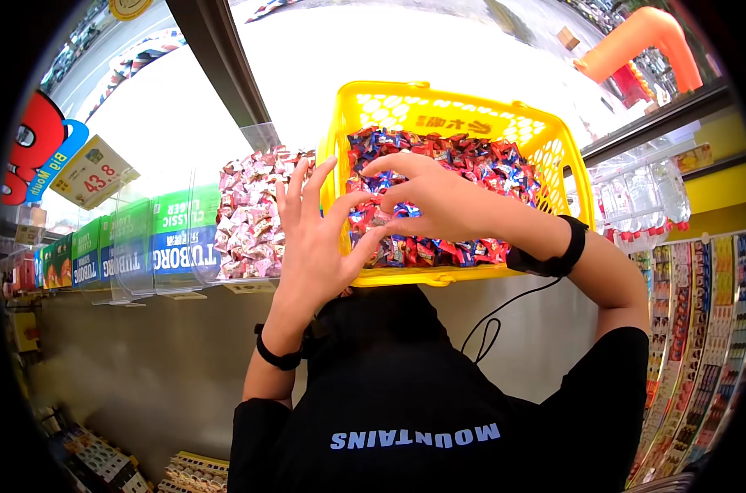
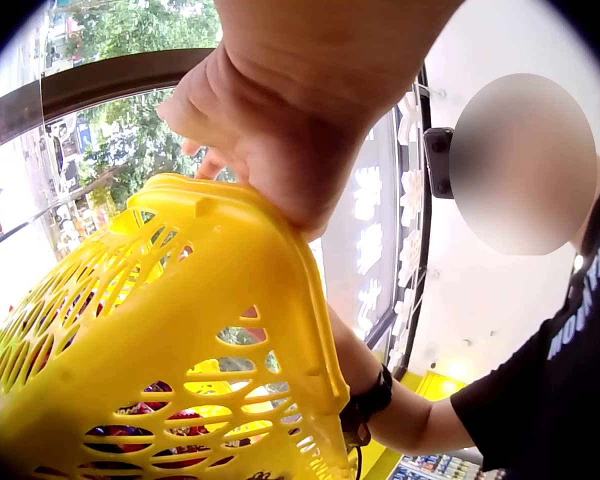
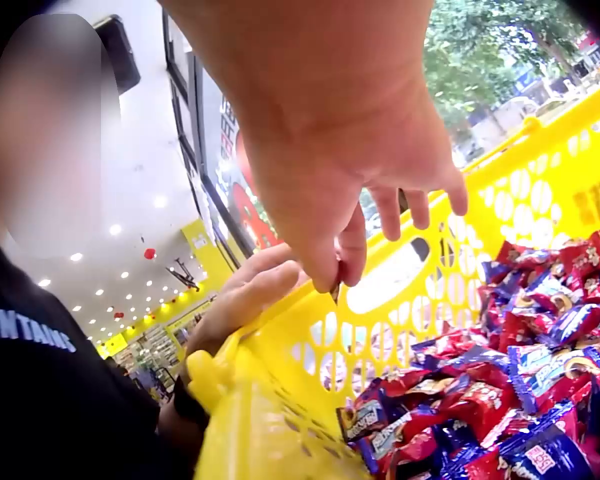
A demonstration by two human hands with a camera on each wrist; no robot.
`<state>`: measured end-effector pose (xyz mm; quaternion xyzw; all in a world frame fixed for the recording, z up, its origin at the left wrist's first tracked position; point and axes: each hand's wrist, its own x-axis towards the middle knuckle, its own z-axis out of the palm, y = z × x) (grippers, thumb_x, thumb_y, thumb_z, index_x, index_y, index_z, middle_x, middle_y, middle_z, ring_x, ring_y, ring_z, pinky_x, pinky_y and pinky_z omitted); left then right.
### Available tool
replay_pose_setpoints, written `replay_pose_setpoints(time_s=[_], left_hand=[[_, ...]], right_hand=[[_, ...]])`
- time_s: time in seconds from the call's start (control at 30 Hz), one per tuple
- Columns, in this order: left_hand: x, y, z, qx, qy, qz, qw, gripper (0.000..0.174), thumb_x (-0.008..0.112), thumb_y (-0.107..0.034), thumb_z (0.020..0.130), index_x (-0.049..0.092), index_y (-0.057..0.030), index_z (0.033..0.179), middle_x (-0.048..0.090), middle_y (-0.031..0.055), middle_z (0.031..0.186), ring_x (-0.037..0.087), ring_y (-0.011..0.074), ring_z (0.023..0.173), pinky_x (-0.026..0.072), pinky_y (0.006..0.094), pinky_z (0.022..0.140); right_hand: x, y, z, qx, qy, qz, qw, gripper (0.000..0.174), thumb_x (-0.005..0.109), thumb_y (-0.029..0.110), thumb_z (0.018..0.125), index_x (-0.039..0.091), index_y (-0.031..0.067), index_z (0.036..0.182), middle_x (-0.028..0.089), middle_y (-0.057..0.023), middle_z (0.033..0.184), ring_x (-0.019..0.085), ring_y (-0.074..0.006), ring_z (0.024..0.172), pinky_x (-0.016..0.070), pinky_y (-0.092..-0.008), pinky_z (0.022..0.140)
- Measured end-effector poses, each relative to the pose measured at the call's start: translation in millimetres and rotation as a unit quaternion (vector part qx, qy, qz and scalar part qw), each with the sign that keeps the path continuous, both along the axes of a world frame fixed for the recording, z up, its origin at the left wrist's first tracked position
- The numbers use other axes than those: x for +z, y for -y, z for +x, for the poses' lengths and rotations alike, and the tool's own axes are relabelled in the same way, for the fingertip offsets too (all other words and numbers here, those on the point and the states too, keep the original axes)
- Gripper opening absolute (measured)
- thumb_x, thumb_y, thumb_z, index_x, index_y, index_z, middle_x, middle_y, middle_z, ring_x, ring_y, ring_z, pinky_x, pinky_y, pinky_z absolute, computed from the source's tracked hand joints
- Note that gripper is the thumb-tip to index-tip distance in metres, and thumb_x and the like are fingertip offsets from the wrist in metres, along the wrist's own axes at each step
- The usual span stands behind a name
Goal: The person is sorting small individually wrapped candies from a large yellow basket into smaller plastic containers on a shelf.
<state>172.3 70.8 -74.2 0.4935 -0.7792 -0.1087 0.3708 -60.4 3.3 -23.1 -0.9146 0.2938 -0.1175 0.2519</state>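
Observation:
A yellow shopping basket holds a heap of red and blue wrapped candies. Above its left part, the right hand pinches a small brownish piece between thumb and index finger; most of it is hidden by the fingertips. The other right fingers spread outward. The left hand is beside the basket's left wall, fingers spread and mostly straight. Its thumb and index finger point toward the right fingertips, close to them. In the left wrist view, the left palm overlaps the basket's rim.
Left of the basket is a clear bin of pink wrapped candies, then green and blue Tuborg cartons and a price sign. A window frame runs behind. Shelves of packaged goods stand at right. A black cord hangs from the right wristband.

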Motion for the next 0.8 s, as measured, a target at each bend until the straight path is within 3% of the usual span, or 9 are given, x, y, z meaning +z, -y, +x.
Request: replay_pose_setpoints(time_s=[0.23, 0.5, 0.53, 0.63, 0.73, 0.8], left_hand=[[10.3, -5.6, -1.6, -0.067, -0.026, -0.037, 0.997, 0.016, 0.088, -0.030, 0.088, 0.081, -0.0158, 0.092, 0.063, 0.0056, 0.145, 0.038, 0.0410, 0.154, 0.0131, 0.0709, 0.128], [6.4, -9.9, -8.4, -0.077, -0.076, -0.015, 0.994, 0.010, 0.087, -0.023, 0.087, 0.081, -0.0154, 0.090, 0.065, 0.0057, 0.142, 0.043, 0.0394, 0.150, 0.0157, 0.0680, 0.129], [6.7, -9.8, -8.4, -0.076, -0.076, -0.017, 0.994, 0.010, 0.087, -0.022, 0.087, 0.081, -0.0154, 0.090, 0.065, 0.0058, 0.142, 0.043, 0.0394, 0.150, 0.0160, 0.0677, 0.129], [6.2, -7.2, -6.8, -0.066, -0.045, -0.039, 0.996, 0.010, 0.085, -0.024, 0.089, 0.081, -0.0150, 0.093, 0.064, 0.0081, 0.143, 0.044, 0.0402, 0.149, 0.0172, 0.0668, 0.129], [-0.2, 4.6, 7.8, -0.017, -0.033, -0.070, 0.997, 0.013, 0.081, -0.024, 0.092, 0.081, -0.0153, 0.102, 0.061, 0.0123, 0.145, 0.042, 0.0415, 0.150, 0.0186, 0.0667, 0.128], [1.4, 8.1, 12.0, 0.014, 0.010, -0.078, 0.997, 0.016, 0.077, -0.019, 0.094, 0.079, -0.0128, 0.108, 0.059, 0.0145, 0.148, 0.041, 0.0420, 0.151, 0.0241, 0.0606, 0.127]], right_hand=[[13.8, -40.0, -12.3, -0.040, 0.019, -0.021, 0.999, 0.023, 0.085, 0.026, 0.092, 0.080, 0.0087, 0.105, 0.059, -0.0152, 0.150, 0.055, -0.0378, 0.139, 0.0428, -0.0501, 0.117], [17.4, -69.0, -15.7, -0.087, 0.048, -0.157, 0.983, 0.027, 0.090, 0.022, 0.084, 0.073, 0.0090, 0.102, 0.061, -0.0142, 0.142, 0.058, -0.0364, 0.133, 0.0445, -0.0542, 0.112], [15.3, -67.9, -13.4, -0.091, 0.070, -0.176, 0.978, 0.027, 0.090, 0.023, 0.081, 0.074, 0.0055, 0.093, 0.065, -0.0145, 0.130, 0.060, -0.0357, 0.126, 0.0459, -0.0527, 0.109], [7.1, -63.1, -15.1, -0.100, 0.061, -0.171, 0.978, 0.023, 0.086, 0.027, 0.086, 0.076, 0.0067, 0.091, 0.066, -0.0134, 0.128, 0.060, -0.0340, 0.127, 0.0439, -0.0538, 0.112], [7.2, -48.8, -29.3, -0.097, -0.027, -0.182, 0.978, 0.019, 0.087, 0.024, 0.087, 0.077, 0.0083, 0.091, 0.067, -0.0121, 0.135, 0.061, -0.0312, 0.128, 0.0445, -0.0515, 0.110], [3.8, -33.2, -42.3, -0.088, -0.125, -0.186, 0.971, 0.019, 0.086, 0.026, 0.087, 0.079, 0.0088, 0.092, 0.068, -0.0110, 0.134, 0.060, -0.0290, 0.129, 0.0441, -0.0505, 0.111]])
